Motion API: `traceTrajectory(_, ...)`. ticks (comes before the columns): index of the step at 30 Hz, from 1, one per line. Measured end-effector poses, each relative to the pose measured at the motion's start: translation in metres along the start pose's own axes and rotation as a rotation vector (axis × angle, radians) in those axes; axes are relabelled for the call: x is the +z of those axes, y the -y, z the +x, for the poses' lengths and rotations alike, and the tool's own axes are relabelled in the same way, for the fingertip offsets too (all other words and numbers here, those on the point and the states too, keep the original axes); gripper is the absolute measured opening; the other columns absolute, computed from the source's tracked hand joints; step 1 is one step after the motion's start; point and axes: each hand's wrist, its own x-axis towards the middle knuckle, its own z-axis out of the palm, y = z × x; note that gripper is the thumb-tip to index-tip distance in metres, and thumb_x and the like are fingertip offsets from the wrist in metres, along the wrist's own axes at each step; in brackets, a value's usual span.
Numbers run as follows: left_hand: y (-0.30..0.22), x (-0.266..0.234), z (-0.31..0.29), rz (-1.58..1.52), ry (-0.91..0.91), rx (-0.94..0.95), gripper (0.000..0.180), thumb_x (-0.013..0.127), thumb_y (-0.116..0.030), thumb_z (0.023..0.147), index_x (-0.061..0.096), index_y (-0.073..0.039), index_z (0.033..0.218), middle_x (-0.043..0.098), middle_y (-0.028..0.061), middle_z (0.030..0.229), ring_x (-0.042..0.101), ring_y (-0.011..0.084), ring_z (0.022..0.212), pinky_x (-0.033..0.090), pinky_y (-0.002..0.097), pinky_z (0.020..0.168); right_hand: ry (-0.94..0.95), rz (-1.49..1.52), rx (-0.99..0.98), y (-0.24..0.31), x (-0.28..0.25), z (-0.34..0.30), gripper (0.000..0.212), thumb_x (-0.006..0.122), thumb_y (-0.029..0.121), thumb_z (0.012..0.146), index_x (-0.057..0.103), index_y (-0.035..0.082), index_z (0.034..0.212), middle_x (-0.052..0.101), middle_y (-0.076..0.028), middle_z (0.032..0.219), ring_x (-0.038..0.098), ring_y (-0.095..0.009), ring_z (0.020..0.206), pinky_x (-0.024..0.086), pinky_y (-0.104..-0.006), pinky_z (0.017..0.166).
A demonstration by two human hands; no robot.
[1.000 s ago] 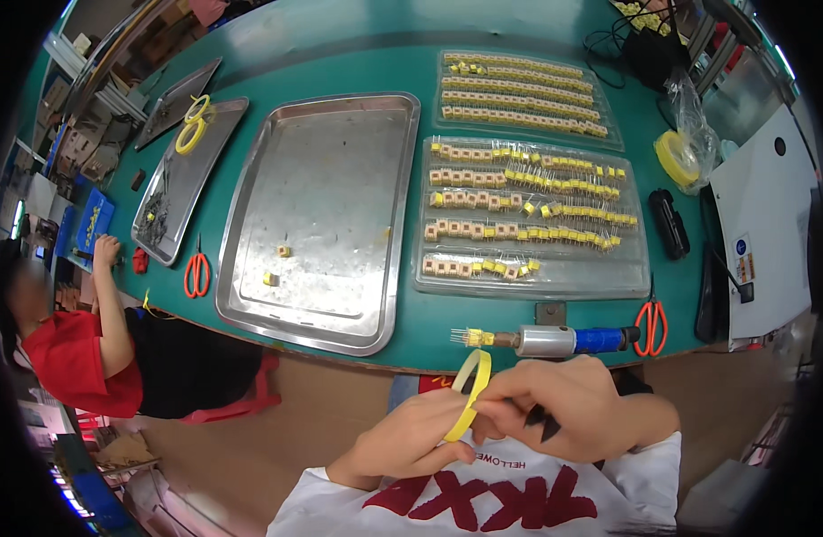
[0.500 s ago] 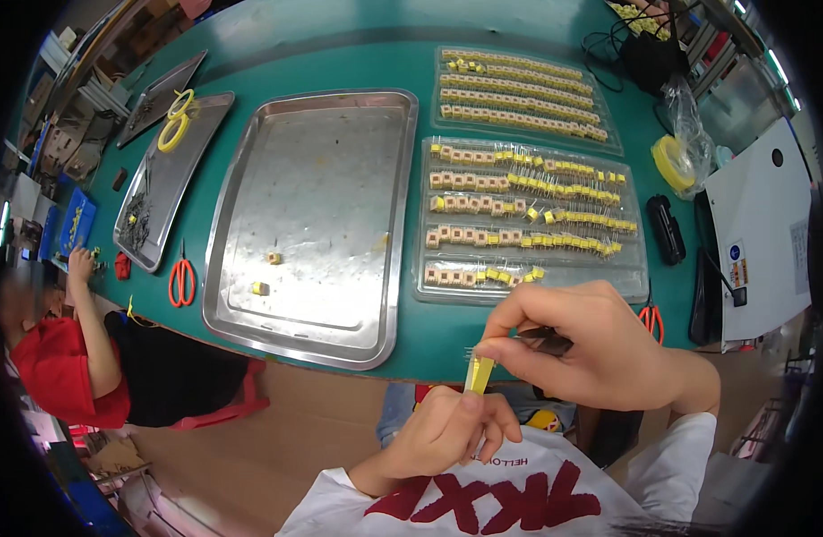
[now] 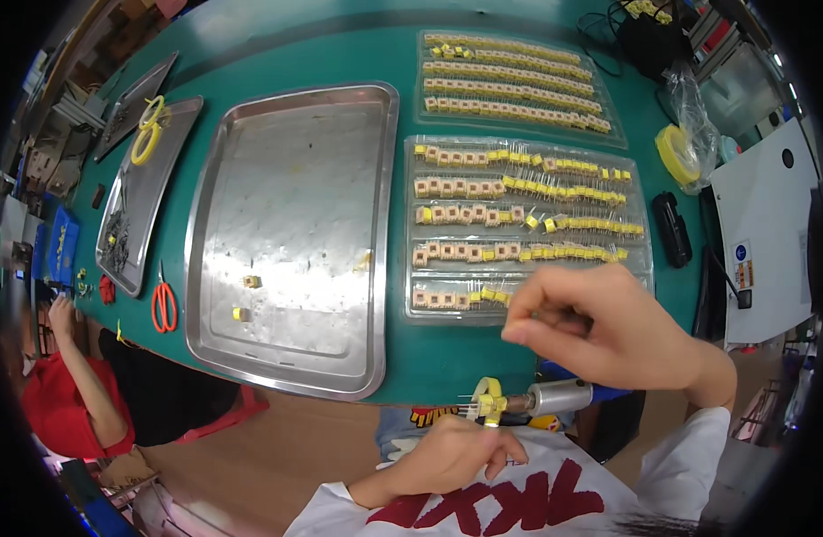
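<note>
My left hand (image 3: 449, 458) is low in the middle, thumb and forefinger closed at the end of a yellow tape strip. That tape curls in a loop around a small pinned component (image 3: 489, 404), whose thin metal pins point left. The component sits against the tip of a silver cylindrical spindle (image 3: 555, 396) with a blue rear part. Above the spindle, over the table edge, my right hand (image 3: 613, 327) is raised with fingers curled and thumb against the forefinger. Whatever it may hold is hidden.
A large metal tray (image 3: 291, 224) holds two small yellow components. Clear plastic trays (image 3: 528, 234) with rows of components stand to the right and behind. Orange-handled scissors (image 3: 164, 306) lie left of the metal tray. A person in red (image 3: 80, 394) works at far left.
My right hand has lifted away from the tape, and the dark tool in it no longer shows. The silver spindle has come into sight beside the component. My left hand has lowered slightly.
</note>
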Motion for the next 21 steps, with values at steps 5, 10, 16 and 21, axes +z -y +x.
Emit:
traceTrajectory(5,-0.010,-0.016,0.004,0.068,0.000,0.132,0.063,0.017,-0.039,0.099,0.067,-0.001,0.093,0.058,0.0035,0.064,0.052,0.0080,0.050,0.040,0.0258,0.045,-0.025,0.006,-0.020,-0.001,-0.001,-0.009,0.009,0.063,0.004,0.084,0.063,0.001,0.092,0.060,-0.006,0.069,0.051,-0.008,0.055,0.038,-0.0235,0.050)
traceTrajectory(10,0.004,-0.013,-0.001,0.248,-0.051,0.443,0.040,0.033,-0.025,0.098,0.065,-0.004,0.085,0.056,0.0032,0.058,0.057,0.0190,0.052,0.046,0.0301,0.052,-0.221,-0.227,-0.127,0.004,0.005,-0.034,0.019,0.062,0.003,0.083,0.065,0.004,0.101,0.062,-0.009,0.072,0.057,-0.018,0.056,0.041,-0.0271,0.049)
traceTrajectory(16,0.006,-0.007,-0.009,0.495,-0.077,0.621,0.038,0.036,-0.026,0.097,0.065,-0.006,0.084,0.059,0.0018,0.063,0.058,0.0215,0.053,0.048,0.0305,0.053,-0.141,-0.445,-0.353,0.009,0.025,-0.065,0.031,0.071,0.013,0.077,0.065,0.004,0.107,0.057,-0.006,0.062,0.056,-0.020,0.050,0.041,-0.0279,0.043)
traceTrajectory(21,0.007,0.004,-0.016,0.486,-0.098,0.652,0.037,0.036,-0.026,0.097,0.065,-0.006,0.083,0.064,0.0034,0.071,0.060,0.0226,0.057,0.050,0.0320,0.054,0.057,-0.379,-0.363,0.014,0.033,-0.070,0.047,0.074,0.021,0.075,0.060,0.004,0.116,0.058,-0.003,0.064,0.058,-0.016,0.051,0.042,-0.0256,0.043)
